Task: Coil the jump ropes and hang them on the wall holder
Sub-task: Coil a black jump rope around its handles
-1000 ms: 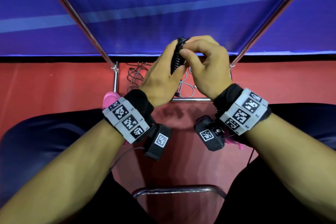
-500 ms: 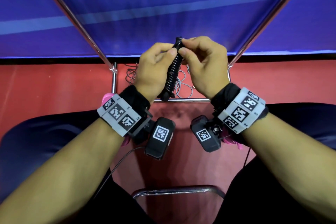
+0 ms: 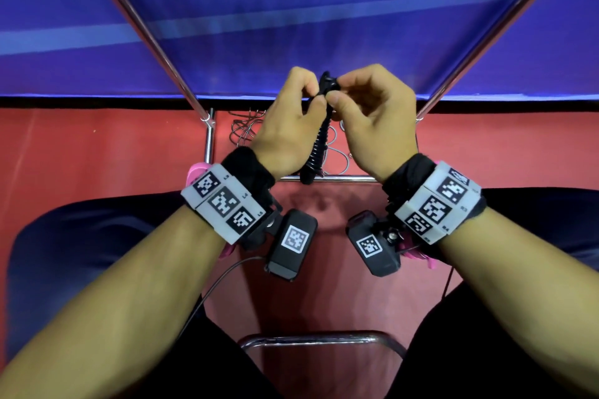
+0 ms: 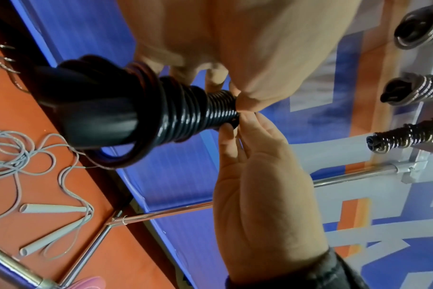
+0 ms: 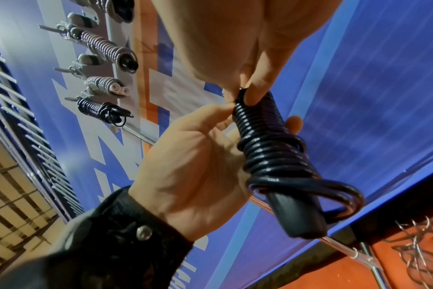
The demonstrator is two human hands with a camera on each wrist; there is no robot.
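Black rope (image 3: 319,146) wound in tight turns round its own two handles, held upright and clear of the floor, lower end above the near chrome rail (image 3: 350,177). Upper end nipped from the left by the left hand (image 3: 288,129), thumb and forefinger closed on it, other fingers curled. Same end pinched from the right by the right hand (image 3: 379,126), thumb on the top turns, at least one finger behind the coil. Fingertips of both hands close together at that end; touching or not, cannot tell. Lower down, looser turns, with one slack loop (image 5: 309,192) standing out sideways just above the bare handle ends (image 5: 299,221).

Beyond the rail, on the red floor (image 3: 97,155): grey rope (image 4: 25,162) lying uncoiled in a tangle, its two grey handles (image 4: 52,209) near each other and splayed. Left of that tangle, a heap of wire hooks (image 3: 243,129).

Far side closed off by a blue banner (image 3: 291,42). Up on it, seen only from the wrist cameras, a pale holder (image 5: 119,77). Several coiled ropes (image 5: 104,45) hung there one under another, the lowest black, the next pale grey. All well apart from the black rope in hand.

Black cuffs (image 3: 249,168) and tagged white bands (image 3: 223,204) on both wrists.
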